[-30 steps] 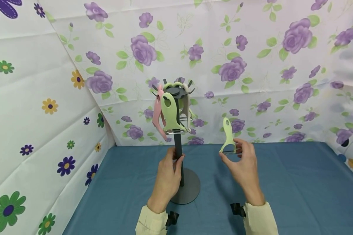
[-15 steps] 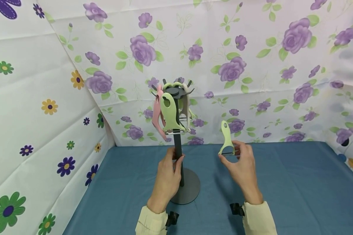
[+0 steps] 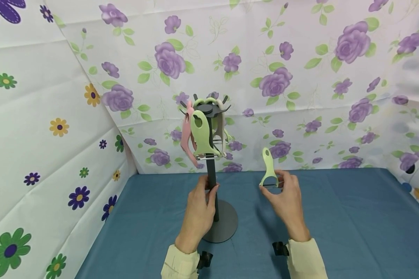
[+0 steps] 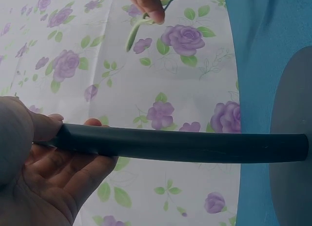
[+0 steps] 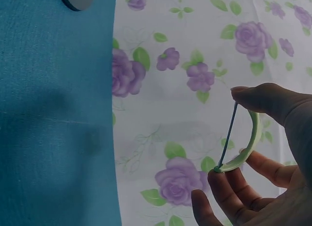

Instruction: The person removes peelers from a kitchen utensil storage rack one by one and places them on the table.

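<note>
My left hand [image 3: 198,211] grips the dark upright pole [image 4: 195,145] of a hanging stand, below its hooks. On the stand's hooks hang several peelers: a green peeler [image 3: 201,133] at the front, a pink peeler [image 3: 187,133] at the left and a pale grey one [image 3: 220,128] at the right, with more green behind. To the right of the stand, my right hand [image 3: 287,203] pinches a light green peeler [image 3: 269,164] by the two ends of its blade side, thumb on one end and fingertips on the other. Its handle points up, apart from the stand.
The stand's round grey base [image 3: 227,221] rests on a blue tablecloth [image 3: 352,224]. A floral cloth [image 3: 310,128] hangs behind the table, and another flowered sheet [image 3: 38,162] runs along the left side.
The right hand has lowered slightly with the green peeler, which now stands a little more upright than half a second ago. The left hand and the stand have kept their place.
</note>
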Demonstrator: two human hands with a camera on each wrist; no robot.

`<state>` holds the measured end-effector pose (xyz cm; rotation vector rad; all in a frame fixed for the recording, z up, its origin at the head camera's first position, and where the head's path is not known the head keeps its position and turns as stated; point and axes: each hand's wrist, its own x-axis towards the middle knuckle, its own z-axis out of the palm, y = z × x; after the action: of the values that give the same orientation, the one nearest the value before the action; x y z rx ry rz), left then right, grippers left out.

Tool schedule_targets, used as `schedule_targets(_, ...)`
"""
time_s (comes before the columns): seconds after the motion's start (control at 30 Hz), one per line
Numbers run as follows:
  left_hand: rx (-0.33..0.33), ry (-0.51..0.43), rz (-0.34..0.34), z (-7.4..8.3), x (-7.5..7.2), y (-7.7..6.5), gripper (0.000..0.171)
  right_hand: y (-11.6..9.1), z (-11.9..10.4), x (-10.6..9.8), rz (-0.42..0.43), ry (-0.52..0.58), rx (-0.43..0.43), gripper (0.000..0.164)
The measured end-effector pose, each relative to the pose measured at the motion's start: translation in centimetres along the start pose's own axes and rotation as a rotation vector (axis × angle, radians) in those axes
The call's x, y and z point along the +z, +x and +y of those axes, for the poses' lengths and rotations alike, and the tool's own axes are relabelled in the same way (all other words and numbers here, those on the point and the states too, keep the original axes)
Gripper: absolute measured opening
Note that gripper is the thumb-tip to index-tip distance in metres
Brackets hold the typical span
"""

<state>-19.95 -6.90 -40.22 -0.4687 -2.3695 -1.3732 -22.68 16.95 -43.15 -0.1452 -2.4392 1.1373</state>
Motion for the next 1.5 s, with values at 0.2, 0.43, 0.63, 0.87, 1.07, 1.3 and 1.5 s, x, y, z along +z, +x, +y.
schedule_targets(0.2,-0.006,-0.008,-0.006,0.1,0.0,0.0,0.022,0.0,0.3,0.3,-0.030,0.014,0.030,0.064)
schedule_targets(0.43,-0.017,-0.010,-0.011,0.1,0.1,0.1,0.023,0.1,0.8,0.6,-0.052,0.014,0.049,0.063)
schedule_targets(0.63,-0.014,-0.011,-0.011,0.1,0.2,0.2,0.023,0.2,1.2,0.8,-0.082,-0.003,0.062,0.064)
schedule_targets(0.87,-0.016,-0.007,-0.006,0.1,0.2,0.2,0.023,0.1,1.6,1.1,-0.108,-0.021,0.068,0.064)
schedule_targets(1.07,-0.011,-0.003,-0.003,0.1,0.1,0.1,0.023,0.0,1.9,1.4,-0.110,-0.030,0.069,0.064)
schedule_targets(1.3,-0.023,-0.010,-0.014,0.1,0.1,0.1,0.024,-0.1,2.1,1.7,-0.113,-0.052,0.078,0.064)
schedule_targets(1.5,-0.021,0.002,-0.013,0.1,0.0,0.0,0.024,-0.2,2.4,2.0,-0.114,-0.068,0.083,0.065)
